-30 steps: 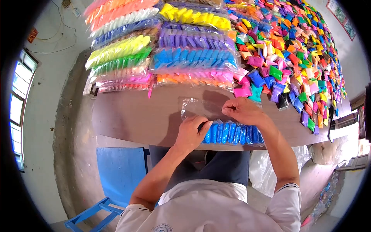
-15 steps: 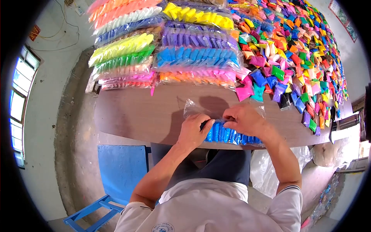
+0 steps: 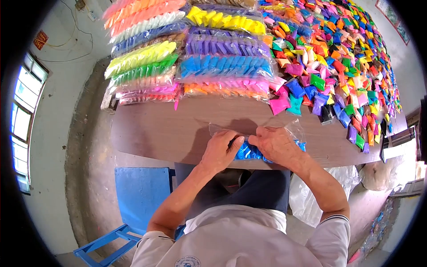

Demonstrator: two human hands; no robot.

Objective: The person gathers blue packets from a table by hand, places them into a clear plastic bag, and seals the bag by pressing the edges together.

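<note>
A clear plastic bag with a row of blue packets lies at the front edge of the brown table. My left hand pinches the bag's upper edge at its left part, thumb and fingers together. Close beside it, my right hand grips the same edge, its fingers bent over the plastic and covering part of the blue packets. Loose clear film stands up behind both hands.
Stacked bags of coloured packets stand at the back left and middle of the table. A large heap of loose colourful packets covers the right side. A blue chair is at the lower left, and clear plastic hangs below the table at right.
My right hand has moved slightly left, nearer my left hand, and now covers more of the blue packets. The bag's film at the right stands up more.
</note>
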